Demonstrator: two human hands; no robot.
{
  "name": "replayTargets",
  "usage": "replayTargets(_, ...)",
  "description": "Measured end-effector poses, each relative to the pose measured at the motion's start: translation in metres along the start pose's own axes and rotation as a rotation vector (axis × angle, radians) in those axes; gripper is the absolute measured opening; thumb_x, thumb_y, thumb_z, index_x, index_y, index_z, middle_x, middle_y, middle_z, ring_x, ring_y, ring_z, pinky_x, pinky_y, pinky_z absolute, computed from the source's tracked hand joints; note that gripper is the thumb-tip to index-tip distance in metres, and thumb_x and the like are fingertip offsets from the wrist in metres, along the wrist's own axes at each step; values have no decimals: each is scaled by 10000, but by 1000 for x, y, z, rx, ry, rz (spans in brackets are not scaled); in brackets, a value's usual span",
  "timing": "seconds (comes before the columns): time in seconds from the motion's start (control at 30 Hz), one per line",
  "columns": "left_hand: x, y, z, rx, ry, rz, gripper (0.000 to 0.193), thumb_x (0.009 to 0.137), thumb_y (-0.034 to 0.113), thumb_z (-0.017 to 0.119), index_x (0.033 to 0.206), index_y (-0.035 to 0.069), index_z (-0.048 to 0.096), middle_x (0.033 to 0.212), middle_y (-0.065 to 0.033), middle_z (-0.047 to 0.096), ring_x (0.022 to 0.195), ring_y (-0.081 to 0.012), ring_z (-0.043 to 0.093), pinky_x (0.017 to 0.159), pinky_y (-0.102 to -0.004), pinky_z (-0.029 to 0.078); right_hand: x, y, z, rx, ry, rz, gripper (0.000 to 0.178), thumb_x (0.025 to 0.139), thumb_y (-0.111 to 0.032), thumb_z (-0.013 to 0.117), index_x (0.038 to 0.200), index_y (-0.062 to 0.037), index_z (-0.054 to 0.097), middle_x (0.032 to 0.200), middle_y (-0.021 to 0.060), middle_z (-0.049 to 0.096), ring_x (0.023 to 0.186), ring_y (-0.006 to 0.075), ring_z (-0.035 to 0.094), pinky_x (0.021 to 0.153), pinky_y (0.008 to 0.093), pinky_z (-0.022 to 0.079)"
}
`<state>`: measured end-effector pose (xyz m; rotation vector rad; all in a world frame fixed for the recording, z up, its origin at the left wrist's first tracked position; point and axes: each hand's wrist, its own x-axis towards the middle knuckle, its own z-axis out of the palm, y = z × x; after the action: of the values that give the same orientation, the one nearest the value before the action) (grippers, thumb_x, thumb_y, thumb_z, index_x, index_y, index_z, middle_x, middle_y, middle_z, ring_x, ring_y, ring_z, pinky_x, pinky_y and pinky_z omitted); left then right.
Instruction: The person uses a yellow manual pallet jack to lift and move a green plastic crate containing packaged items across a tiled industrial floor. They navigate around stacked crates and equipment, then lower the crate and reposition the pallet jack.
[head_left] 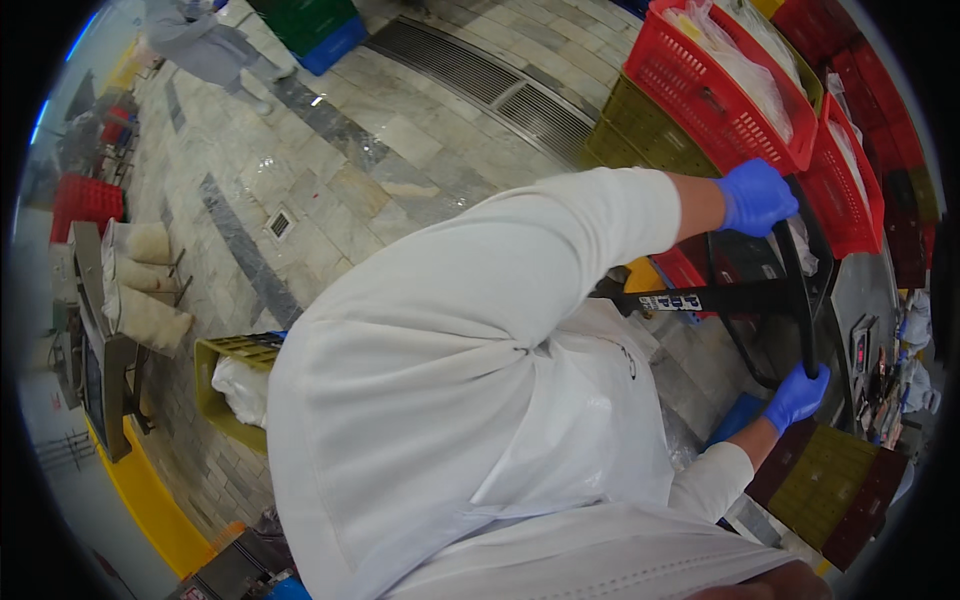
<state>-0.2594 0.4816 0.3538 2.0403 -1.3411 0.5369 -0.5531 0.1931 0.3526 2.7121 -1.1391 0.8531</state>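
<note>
My left hand [757, 197], in a blue glove, is closed round the far end of a black pallet jack handle [797, 290]. My right hand [797, 397], gloved in the same blue, is wrapped round the near end of that handle. A black shaft with a white label runs from the handle toward the left, where my white sleeve and apron hide its lower end. Just beyond my left hand stands a red crate [715, 85] holding clear plastic bags. Close to my right hand is an olive and brown crate [830, 480].
A long floor grate [485, 80] crosses the tiled floor. At far left a person in pale clothing [205, 45] stands near green and blue crates [310, 30]. An olive crate [215, 400] with a white bag is left of me. At right, a steel table [865, 285] carries a scale.
</note>
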Motion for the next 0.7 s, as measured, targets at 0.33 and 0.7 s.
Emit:
replayTargets(0.33,-144,93,-117,-68,-201,-12,216,782,363,753,881,172,728,868,-101,743,864,-373,735,730,-522,577,-144,15,-68,59,50,-140,300,850,-279,812,1077,-88,764,1011,179,777,894,407,740,784,496,559)
replayTargets(0.7,-280,89,-146,-476,-591,101,381,811,443,850,1041,151,768,846,-114,729,756,-331,704,673,-437,544,-349,-34,-152,145,-20,-101,177,808,-151,854,866,-64,711,864,159,700,824,391,688,749,448,548)
